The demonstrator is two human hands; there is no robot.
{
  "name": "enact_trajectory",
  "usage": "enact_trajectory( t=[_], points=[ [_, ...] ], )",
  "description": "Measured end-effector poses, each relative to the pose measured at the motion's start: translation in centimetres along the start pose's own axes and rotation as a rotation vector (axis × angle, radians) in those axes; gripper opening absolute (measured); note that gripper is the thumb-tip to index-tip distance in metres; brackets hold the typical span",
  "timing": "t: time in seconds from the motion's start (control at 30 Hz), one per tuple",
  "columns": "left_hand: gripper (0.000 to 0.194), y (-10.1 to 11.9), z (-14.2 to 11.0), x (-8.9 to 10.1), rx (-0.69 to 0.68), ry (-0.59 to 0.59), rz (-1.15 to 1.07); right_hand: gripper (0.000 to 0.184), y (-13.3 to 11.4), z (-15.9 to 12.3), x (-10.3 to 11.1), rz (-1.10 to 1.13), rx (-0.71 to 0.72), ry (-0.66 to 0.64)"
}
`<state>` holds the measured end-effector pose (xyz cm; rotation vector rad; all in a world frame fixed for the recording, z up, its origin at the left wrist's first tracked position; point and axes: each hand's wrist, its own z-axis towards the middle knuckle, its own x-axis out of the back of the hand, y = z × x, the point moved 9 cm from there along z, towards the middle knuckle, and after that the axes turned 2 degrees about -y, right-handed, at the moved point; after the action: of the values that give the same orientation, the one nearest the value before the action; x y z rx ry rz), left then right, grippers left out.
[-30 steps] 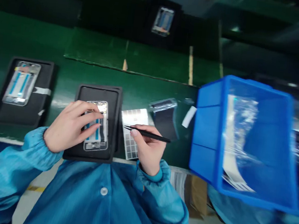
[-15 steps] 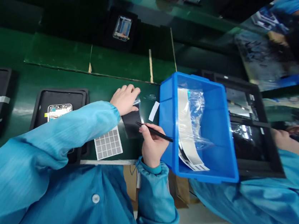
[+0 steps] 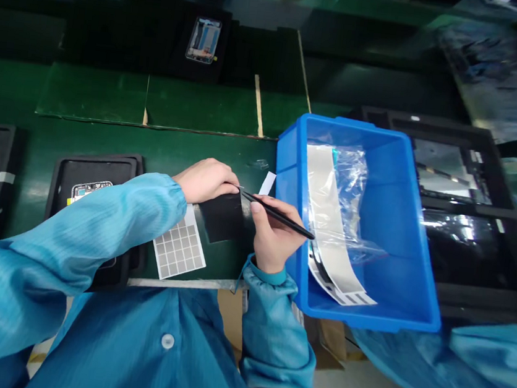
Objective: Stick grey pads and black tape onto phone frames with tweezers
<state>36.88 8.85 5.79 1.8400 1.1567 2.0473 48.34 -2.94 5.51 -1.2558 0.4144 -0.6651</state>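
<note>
My left hand (image 3: 207, 181) is closed, fingertips pinched at the upper edge of a dark, film-like black sheet (image 3: 223, 218) on the green bench. My right hand (image 3: 276, 234) grips black tweezers (image 3: 279, 214) like a pen. Their tips meet the sheet's upper right corner, close to the left fingertips. Whether the tips pinch anything is too small to tell. A white sheet of grey square stickers (image 3: 180, 250) lies below my left wrist, beside the black sheet. A small white strip (image 3: 267, 183) rests behind my right hand, near the blue bin.
The blue bin (image 3: 416, 287), with long pale strips and clear plastic inside, stands at right. Black trays (image 3: 62, 175) hold phone frames at left; another phone frame (image 3: 204, 39) lies at the back. Beyond the bin are dark trays (image 3: 467, 243) and a co-worker's blue sleeve (image 3: 492, 354).
My left hand has gone from spread over the sheet's top to a pinch at its edge. The tweezer tips have moved up to that edge. The view has shifted slightly.
</note>
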Motion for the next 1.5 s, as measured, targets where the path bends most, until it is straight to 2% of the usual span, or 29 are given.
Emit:
enact_trajectory(
  t=[0.3,0.53,0.87,1.03,1.1,1.17,1.27,1.37,1.43,1.5],
  points=[
    [0.034,0.8,-0.4,-1.0,-0.011,-0.137,0.129,0.017,0.5,0.1,-0.5,-0.048,0.037,-0.076],
    [0.031,1.1,-0.3,-1.1,-0.017,-0.146,0.131,0.015,0.6,0.1,-0.7,-0.053,0.042,-0.099],
    [0.029,0.8,-0.3,-1.4,0.007,-0.19,0.157,0.014,0.6,-0.1,-0.6,-0.058,0.057,-0.058],
    [0.029,0.7,-0.1,-1.7,0.064,-0.175,0.301,0.018,-0.2,0.1,0.0,-0.146,0.055,0.028],
    [0.029,0.7,-0.1,-1.2,0.093,-0.148,0.364,0.019,-0.6,0.3,0.1,-0.165,0.027,0.051],
    [0.037,0.6,-0.7,0.5,0.132,-0.079,0.406,0.019,-0.7,0.3,-0.3,-0.139,-0.029,0.053],
    [0.049,-0.3,-4.2,5.4,0.193,0.085,0.447,0.019,-0.5,-0.9,-2.4,-0.031,-0.141,0.004],
    [0.041,-2.3,-11.1,10.4,0.282,0.211,0.457,0.017,-0.6,-3.3,-7.2,0.077,-0.26,-0.146],
    [0.037,-3.9,-16.8,12.3,0.375,0.275,0.445,0.016,-1.1,-5.4,-11.4,0.133,-0.34,-0.283],
    [0.033,-5.3,-22.2,12.7,0.465,0.34,0.438,0.016,-1.6,-7.4,-15.5,0.175,-0.415,-0.413]
  ],
)
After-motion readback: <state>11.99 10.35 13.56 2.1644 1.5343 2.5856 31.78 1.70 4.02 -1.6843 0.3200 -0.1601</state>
